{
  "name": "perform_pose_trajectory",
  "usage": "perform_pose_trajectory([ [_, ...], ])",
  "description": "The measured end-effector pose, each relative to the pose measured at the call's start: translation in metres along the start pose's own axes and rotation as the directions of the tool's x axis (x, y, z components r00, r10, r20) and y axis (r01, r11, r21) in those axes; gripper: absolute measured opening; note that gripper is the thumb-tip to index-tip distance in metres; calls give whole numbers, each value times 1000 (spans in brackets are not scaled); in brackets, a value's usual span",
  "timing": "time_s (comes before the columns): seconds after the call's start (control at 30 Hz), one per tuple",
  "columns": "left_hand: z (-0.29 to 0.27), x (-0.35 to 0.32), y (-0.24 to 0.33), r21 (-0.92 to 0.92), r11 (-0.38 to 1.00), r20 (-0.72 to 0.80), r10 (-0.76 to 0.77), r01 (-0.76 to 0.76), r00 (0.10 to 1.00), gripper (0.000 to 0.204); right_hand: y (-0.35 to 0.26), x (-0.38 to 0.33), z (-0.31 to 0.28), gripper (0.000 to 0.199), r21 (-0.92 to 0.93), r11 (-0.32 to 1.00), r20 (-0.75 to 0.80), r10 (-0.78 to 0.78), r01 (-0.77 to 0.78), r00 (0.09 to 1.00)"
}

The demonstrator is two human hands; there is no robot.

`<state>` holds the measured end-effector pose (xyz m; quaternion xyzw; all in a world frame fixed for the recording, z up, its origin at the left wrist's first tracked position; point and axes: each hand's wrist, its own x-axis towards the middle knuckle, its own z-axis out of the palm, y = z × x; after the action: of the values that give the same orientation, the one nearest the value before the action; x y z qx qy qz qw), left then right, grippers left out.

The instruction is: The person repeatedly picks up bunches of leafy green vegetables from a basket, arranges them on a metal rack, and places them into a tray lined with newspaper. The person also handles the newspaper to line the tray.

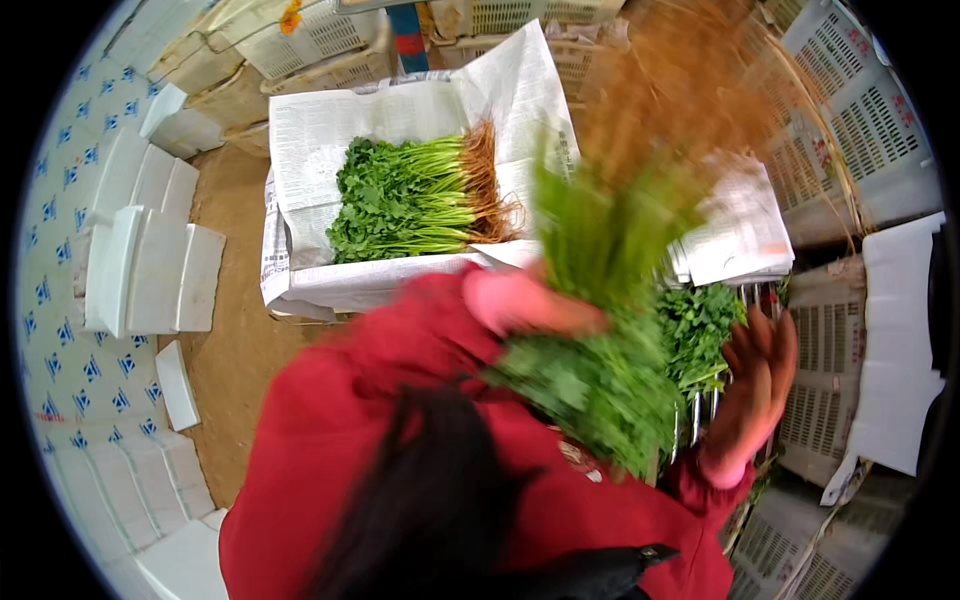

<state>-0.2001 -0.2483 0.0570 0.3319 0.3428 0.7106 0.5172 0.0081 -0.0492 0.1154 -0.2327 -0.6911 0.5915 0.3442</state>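
A big bunch of leafy greens (620,240), like celery or coriander, is blurred by motion, its brown roots at the far end and its leaves toward me. My left hand (545,308) is closed round its stems. To the right, my right hand (755,385) is open, fingers stretched and holding nothing. More loose greens (700,335) lie between the bunch and that hand. Ahead on the left, a box lined with newspaper (310,125) holds a row of the same greens (410,195), with their leaves left and roots right.
A stack of newspaper sheets (745,235) lies beyond the loose greens at right. Slatted plastic crates (840,100) stand along the right and the back. White foam boxes (150,265) stand on the left beside a brown floor (235,350). A blue post (406,40) rises behind the lined box.
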Motion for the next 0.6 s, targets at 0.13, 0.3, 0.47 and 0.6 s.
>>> perform_pose_trajectory([
  [0.13, -129, -125, 137, 891, 143, -414, -135, 431, 900, 54, 24, 6, 104, 53, -44, 970, 357, 239, -240, 903],
  [0.3, -228, -149, 170, 593, 774, -158, -157, 221, 975, 97, 59, 8, 207, 54, -5, 915, 494, 353, -404, 794],
  [0.47, -316, -142, -19, 915, -375, -233, -195, 147, 953, 136, 75, 30, 276, 56, -141, 979, 387, 189, -144, 902],
  [0.6, -336, -155, -17, 990, -131, -36, 96, 48, 995, 126, 85, 71, 342, 40, -450, 862, 652, 138, 234, 746],
])
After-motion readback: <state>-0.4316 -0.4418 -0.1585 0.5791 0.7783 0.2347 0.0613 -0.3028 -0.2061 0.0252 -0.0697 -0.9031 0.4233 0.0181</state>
